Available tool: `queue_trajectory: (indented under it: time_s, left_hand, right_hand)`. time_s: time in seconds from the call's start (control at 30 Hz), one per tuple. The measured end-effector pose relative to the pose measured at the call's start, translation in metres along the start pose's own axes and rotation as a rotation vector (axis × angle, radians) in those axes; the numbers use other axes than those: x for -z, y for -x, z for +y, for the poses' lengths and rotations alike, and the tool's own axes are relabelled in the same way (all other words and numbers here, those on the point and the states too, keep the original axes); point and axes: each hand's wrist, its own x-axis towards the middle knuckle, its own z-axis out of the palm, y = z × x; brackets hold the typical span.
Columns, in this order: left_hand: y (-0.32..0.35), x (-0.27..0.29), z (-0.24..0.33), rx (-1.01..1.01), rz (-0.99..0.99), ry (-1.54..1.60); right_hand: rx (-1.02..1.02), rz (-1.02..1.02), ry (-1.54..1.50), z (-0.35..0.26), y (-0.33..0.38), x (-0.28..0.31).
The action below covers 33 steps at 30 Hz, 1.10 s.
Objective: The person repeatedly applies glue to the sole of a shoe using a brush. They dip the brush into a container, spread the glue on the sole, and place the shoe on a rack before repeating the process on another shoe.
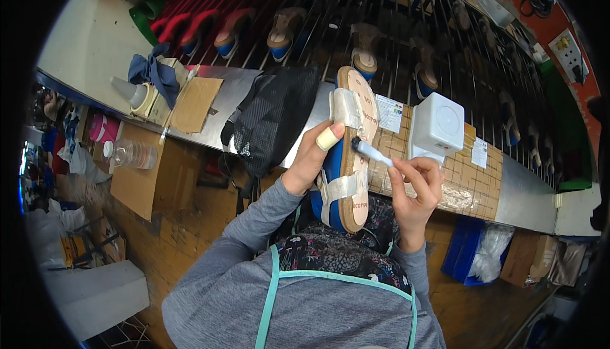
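Observation:
My left hand (314, 155), its thumb wrapped in a pale yellow finger cover, grips the side of a sandal (363, 104). The sandal is held lengthwise in front of me, its pale printed sole side facing up. White straps (343, 188) cross it, and blue shows along its left side. In my right hand (416, 190) a small brush (375, 154) with a white handle is pinched between thumb and fingers. Its dark bristle end meets the sandal's edge by the upper strap.
Beyond the metal ledge, a rack of rods (327, 28) carries several more sandals. A white plastic container (437, 123) stands on taped cardboard (470, 187) to the right. A black mesh bag (273, 117) lies left of the sandal. Further left are a cardboard piece (196, 104) and a clear bottle (135, 156).

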Motion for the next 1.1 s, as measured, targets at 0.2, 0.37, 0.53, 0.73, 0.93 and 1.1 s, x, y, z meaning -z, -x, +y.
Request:
queue_trajectory:
  time_s: [0.2,0.37,0.53,0.73,0.93,1.1]
  left_hand:
    - [-0.008,0.004,0.0,-0.021,0.016,0.0]
    - [-0.012,0.005,0.006,-0.05,0.02,-0.017]
    - [-0.017,0.0,0.014,-0.067,0.042,-0.004]
    - [-0.018,-0.006,0.023,-0.039,0.063,0.067]
    - [-0.016,-0.011,0.024,0.057,-0.068,0.082]
    - [-0.005,-0.009,0.015,0.066,-0.008,0.172]
  right_hand:
    - [0.013,-0.074,-0.018,0.003,0.006,0.008]
    - [0.019,-0.131,-0.046,0.004,0.005,0.016]
    - [0.031,-0.139,-0.063,0.004,0.006,0.02]
    - [0.137,-0.161,-0.008,0.005,0.002,0.03]
    - [-0.078,-0.037,-0.213,0.02,-0.021,0.019]
    - [-0.211,-0.074,-0.343,0.02,-0.007,0.0]
